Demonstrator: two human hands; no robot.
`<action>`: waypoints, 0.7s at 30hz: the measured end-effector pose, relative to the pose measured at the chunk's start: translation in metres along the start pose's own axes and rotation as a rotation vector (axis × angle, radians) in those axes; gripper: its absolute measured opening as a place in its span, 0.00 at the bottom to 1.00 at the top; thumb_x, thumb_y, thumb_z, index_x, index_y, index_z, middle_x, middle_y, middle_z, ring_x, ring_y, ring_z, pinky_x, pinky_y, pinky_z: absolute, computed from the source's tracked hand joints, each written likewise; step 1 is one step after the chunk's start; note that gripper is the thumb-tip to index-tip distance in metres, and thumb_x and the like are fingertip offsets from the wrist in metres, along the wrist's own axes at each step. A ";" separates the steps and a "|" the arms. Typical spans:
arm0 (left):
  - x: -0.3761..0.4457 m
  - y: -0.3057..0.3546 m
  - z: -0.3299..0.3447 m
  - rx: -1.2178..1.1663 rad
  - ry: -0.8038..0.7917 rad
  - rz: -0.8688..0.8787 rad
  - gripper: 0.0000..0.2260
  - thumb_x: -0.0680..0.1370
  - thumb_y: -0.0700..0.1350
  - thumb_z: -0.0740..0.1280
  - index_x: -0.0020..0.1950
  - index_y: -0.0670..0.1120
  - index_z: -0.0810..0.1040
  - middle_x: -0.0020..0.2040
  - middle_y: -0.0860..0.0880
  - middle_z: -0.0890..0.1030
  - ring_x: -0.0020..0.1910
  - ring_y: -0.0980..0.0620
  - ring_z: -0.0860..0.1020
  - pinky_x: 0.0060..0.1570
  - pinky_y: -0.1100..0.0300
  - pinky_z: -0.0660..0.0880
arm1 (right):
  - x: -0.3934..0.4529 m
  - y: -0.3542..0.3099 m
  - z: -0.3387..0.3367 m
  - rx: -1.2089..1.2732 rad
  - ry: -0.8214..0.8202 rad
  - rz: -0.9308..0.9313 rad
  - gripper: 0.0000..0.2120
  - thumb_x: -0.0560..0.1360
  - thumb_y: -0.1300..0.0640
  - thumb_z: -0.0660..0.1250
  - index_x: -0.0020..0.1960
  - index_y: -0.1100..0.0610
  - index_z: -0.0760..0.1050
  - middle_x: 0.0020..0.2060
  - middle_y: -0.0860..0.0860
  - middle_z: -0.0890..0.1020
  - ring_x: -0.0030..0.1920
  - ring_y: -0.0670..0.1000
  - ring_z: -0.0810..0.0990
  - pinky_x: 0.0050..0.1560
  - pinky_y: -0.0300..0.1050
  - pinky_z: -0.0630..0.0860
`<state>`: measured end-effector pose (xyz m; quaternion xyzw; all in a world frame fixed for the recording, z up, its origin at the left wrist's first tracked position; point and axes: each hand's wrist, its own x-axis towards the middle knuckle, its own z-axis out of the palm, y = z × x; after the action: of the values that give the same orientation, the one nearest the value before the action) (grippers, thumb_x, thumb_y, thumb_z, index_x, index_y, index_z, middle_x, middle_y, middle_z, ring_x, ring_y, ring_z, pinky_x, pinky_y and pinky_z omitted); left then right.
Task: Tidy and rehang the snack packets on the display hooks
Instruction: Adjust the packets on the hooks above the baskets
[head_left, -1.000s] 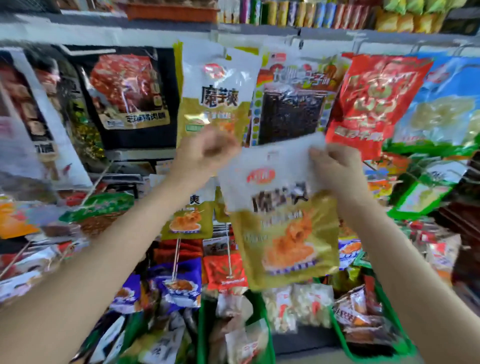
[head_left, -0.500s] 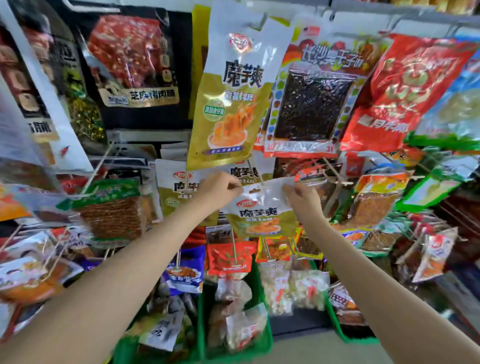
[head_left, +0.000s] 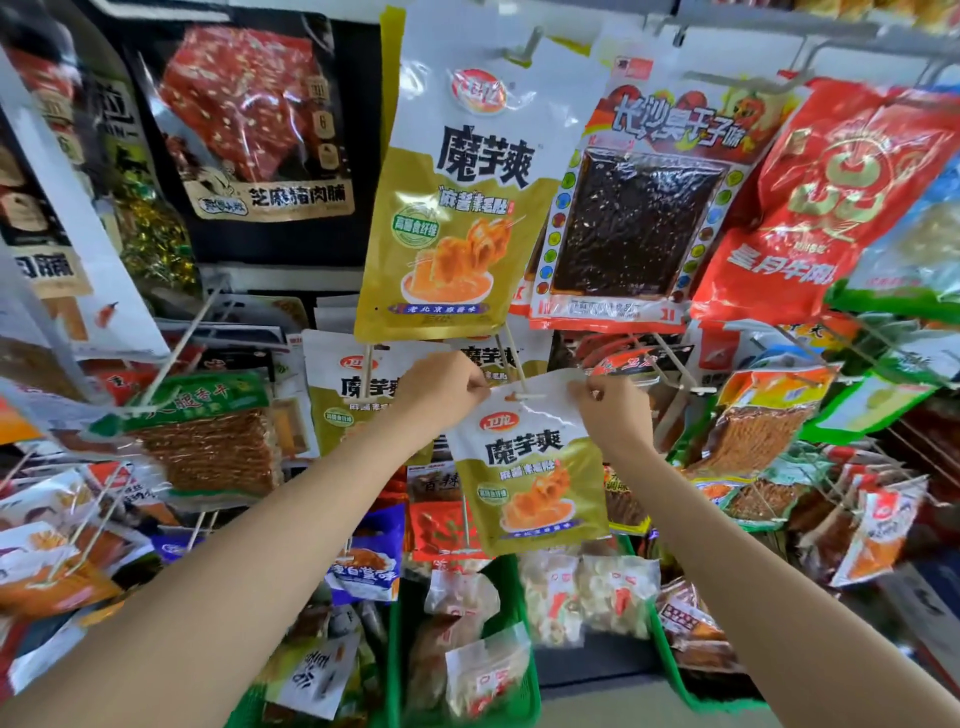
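— What were the hands doing on your feed?

— My left hand (head_left: 449, 387) pinched the top left corner of the small white-and-gold snack packet (head_left: 527, 467), fingers curled on it. My right hand (head_left: 608, 410) pinched its top right corner the same way.

— And where was the packet?

— Stretched between the two hands, its hang hole right at the tip of a pale display hook (head_left: 514, 364). I couldn't tell whether the hook had passed through the hole.

— What lay around the packet?

— Above it hung a large gold packet (head_left: 457, 208) of the same brand. Up and to the right was a packet with a dark window (head_left: 631, 218), a red packet (head_left: 831, 208) farther right. Below it sat green baskets (head_left: 524, 696) of small snack bags.
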<state>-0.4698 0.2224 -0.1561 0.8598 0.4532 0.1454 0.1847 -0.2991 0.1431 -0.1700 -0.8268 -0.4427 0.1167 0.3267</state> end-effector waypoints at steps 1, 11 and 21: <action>0.000 0.000 0.000 0.000 0.017 -0.020 0.09 0.78 0.45 0.63 0.47 0.45 0.83 0.41 0.47 0.83 0.40 0.47 0.80 0.40 0.57 0.76 | 0.001 0.000 0.002 0.022 -0.009 0.015 0.18 0.77 0.58 0.61 0.30 0.60 0.66 0.22 0.51 0.64 0.25 0.50 0.61 0.28 0.42 0.55; -0.001 -0.005 0.003 -0.254 -0.227 -0.057 0.32 0.78 0.44 0.62 0.76 0.49 0.45 0.74 0.48 0.58 0.64 0.47 0.71 0.51 0.57 0.72 | 0.001 -0.018 0.010 0.329 -0.480 0.067 0.30 0.78 0.65 0.59 0.76 0.56 0.49 0.74 0.52 0.60 0.72 0.55 0.63 0.62 0.47 0.69; -0.035 0.027 -0.082 -0.083 0.960 0.505 0.09 0.73 0.38 0.62 0.52 0.42 0.75 0.47 0.43 0.77 0.48 0.51 0.73 0.50 0.59 0.70 | 0.034 -0.112 -0.062 0.413 -0.036 -0.281 0.23 0.74 0.63 0.64 0.69 0.60 0.65 0.64 0.55 0.74 0.62 0.51 0.74 0.64 0.47 0.71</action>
<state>-0.5037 0.1946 -0.0740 0.7710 0.2597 0.5793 -0.0500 -0.3229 0.1874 -0.0476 -0.6706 -0.5259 0.1726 0.4939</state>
